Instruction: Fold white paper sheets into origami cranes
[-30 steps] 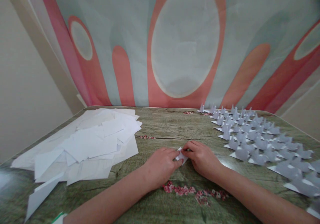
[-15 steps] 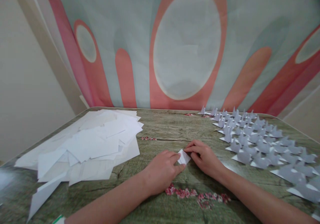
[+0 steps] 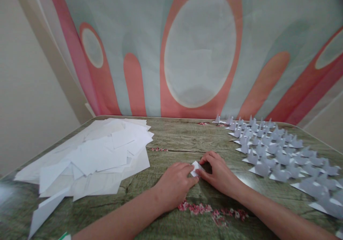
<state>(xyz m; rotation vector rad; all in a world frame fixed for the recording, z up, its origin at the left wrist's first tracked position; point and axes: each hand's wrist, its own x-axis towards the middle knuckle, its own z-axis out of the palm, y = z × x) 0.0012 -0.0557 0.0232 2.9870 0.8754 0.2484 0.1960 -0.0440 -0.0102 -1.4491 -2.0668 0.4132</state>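
Moved: my right grip [image 3: 221, 177], thumb [image 3: 205, 175] now on the folded white paper [image 3: 195, 166], fingers parted; left grip [image 3: 175, 182] pinches its edge. Slack there could skew the fold.

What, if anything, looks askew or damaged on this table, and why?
The loose sheets on the left look untidy, heaped at mixed angles; a folded piece juts out at the near corner, while the paper figures on the right stand in rough rows. No clear damage shows, though fingers partly cover the small folded paper.
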